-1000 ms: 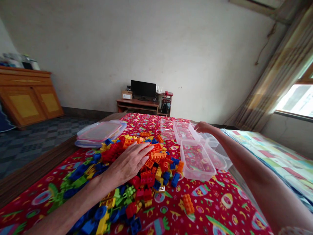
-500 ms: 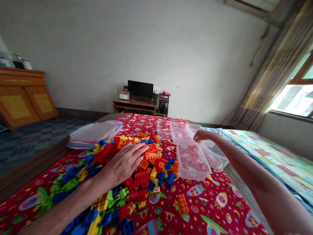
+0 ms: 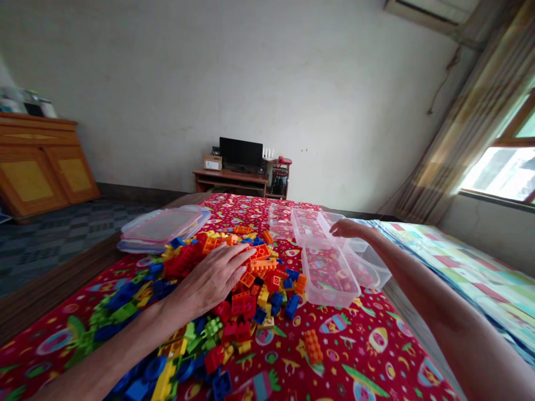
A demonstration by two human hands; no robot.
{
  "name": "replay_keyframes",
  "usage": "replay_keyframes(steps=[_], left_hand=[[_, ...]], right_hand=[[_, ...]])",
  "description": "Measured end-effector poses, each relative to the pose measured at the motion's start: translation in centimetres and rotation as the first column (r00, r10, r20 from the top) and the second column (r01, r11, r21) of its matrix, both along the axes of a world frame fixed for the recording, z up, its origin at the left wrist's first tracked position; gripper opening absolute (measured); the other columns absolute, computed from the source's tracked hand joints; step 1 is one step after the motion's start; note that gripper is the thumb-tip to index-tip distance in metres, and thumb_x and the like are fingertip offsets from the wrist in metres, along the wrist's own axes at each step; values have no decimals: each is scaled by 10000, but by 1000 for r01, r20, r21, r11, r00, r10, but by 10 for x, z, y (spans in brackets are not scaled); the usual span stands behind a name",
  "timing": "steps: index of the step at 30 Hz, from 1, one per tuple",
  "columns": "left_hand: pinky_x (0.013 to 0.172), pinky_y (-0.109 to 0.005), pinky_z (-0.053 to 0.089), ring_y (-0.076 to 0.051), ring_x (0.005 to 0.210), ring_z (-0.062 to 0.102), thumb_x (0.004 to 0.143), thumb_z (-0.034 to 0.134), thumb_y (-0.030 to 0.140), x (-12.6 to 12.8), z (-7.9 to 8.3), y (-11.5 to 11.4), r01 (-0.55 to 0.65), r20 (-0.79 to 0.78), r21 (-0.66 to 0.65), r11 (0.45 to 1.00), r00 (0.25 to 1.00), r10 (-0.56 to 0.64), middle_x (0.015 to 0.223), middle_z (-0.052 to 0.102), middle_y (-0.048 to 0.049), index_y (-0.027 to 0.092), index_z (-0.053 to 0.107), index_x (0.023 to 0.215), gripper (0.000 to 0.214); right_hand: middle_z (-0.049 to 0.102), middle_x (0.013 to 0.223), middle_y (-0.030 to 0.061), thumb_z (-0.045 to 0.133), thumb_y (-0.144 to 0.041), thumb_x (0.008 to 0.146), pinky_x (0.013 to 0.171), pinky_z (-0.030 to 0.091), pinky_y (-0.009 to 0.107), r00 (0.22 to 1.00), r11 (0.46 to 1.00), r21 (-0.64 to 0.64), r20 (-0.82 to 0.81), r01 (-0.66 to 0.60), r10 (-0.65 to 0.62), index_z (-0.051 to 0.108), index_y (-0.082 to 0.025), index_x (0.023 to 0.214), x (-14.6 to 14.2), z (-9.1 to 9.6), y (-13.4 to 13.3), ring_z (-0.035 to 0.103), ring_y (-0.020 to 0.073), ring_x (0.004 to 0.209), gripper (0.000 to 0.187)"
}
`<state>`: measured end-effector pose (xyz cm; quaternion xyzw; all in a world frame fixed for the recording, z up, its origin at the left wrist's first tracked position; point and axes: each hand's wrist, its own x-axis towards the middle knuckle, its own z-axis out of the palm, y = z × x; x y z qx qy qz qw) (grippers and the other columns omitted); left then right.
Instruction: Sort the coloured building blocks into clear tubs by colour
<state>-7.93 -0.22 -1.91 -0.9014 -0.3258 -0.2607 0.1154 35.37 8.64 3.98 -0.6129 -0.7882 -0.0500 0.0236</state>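
Note:
My left hand (image 3: 215, 275) lies flat on a heap of plastic building bricks (image 3: 234, 289) in red, orange, yellow, blue and green, fingers stretched out toward the right. My right hand (image 3: 349, 228) reaches over the clear plastic containers (image 3: 330, 273) at the right of the heap, fingers curled on the rim of a far container (image 3: 307, 223). One orange brick (image 3: 312, 346) lies apart from the heap, nearer to me.
A red patterned cloth (image 3: 376, 351) covers the table. Stacked clear lids (image 3: 161, 227) lie at the far left. A striped bedcover (image 3: 472, 273) runs along the right. Behind stand a wooden cabinet (image 3: 42, 164), a low desk with a monitor (image 3: 242, 153), and a curtained window (image 3: 501, 167).
My right hand has drawn back slightly toward me along the containers. My left hand stays flat on the bricks. The camera view shifted a little.

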Motion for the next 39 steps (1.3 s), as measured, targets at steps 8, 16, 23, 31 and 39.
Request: replay_keyframes(steps=[8, 16, 23, 31, 39], left_hand=[[1140, -413, 322, -204, 1272, 485, 994, 307, 345, 0, 0, 0, 2, 8, 9, 1000, 1000, -3, 1380, 538, -59, 213, 478, 1370, 433], [1140, -433, 329, -218, 1259, 501, 987, 304, 373, 0, -1, 2, 24, 45, 11, 1000, 999, -24, 1356, 560, -59, 222, 504, 1354, 445], [1130, -416, 346, -218, 1261, 500, 987, 308, 369, 0, -4, 3, 24, 46, 34, 999, 999, -26, 1347, 568, -67, 204, 513, 1348, 446], [1127, -404, 351, -218, 1240, 522, 985, 305, 374, 0, -1, 1, 36, 50, 45, 998, 998, -38, 1338, 577, -61, 218, 509, 1353, 449], [1099, -417, 380, -240, 1226, 530, 981, 290, 411, 1, 1, 2, 26, 48, 38, 999, 998, -28, 1332, 578, -71, 227, 513, 1349, 468]], right_hand=[[752, 831, 69, 454, -183, 884, 655, 461, 242, 996, 984, 165, -54, -63, 73, 742, -172, 890, -22, 21, -73, 691, 180, 743, 289], [653, 1234, 71, 586, -303, 882, 985, 468, 362, 914, 929, 15, -174, -370, 367, 606, -256, 1241, -50, -44, -184, 611, 191, 1123, 363], [729, 980, 66, 505, -109, 865, 867, 515, 315, 971, 953, 187, 35, -237, 235, 701, -234, 1039, -25, -61, -180, 667, 182, 923, 291], [748, 907, 69, 487, -110, 875, 758, 491, 247, 989, 986, 87, 55, -140, 136, 723, -222, 1013, -42, -51, -189, 681, 164, 798, 296], [744, 998, 58, 523, -191, 892, 767, 517, 262, 993, 991, 90, -50, -100, 105, 705, -255, 1060, -44, -47, -188, 693, 172, 858, 256]])
